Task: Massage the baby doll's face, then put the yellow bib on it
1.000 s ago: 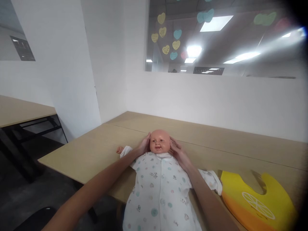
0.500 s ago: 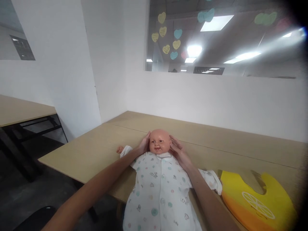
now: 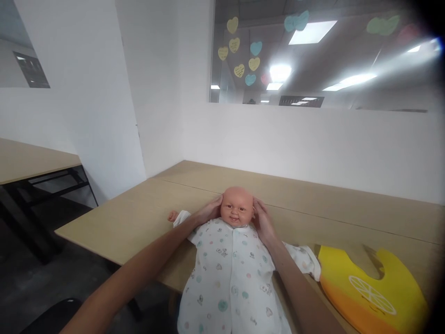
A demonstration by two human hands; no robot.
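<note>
A baby doll in a white patterned romper lies on its back on the light wooden table, head toward the wall. My left hand cups the left side of the doll's head. My right hand cups the right side of the head. The head faces up toward me. The doll's small hand sticks out of a sleeve at the left. Its other sleeve lies spread to the right, under my right forearm.
A yellow and orange bib with a citrus slice print lies on the table at the right. A white wall with a window runs behind the table. Another desk stands at the far left, across a dark floor gap.
The doll's head has turned and shifted a little to the right between my hands, now facing me more squarely. Both hands moved with it.
</note>
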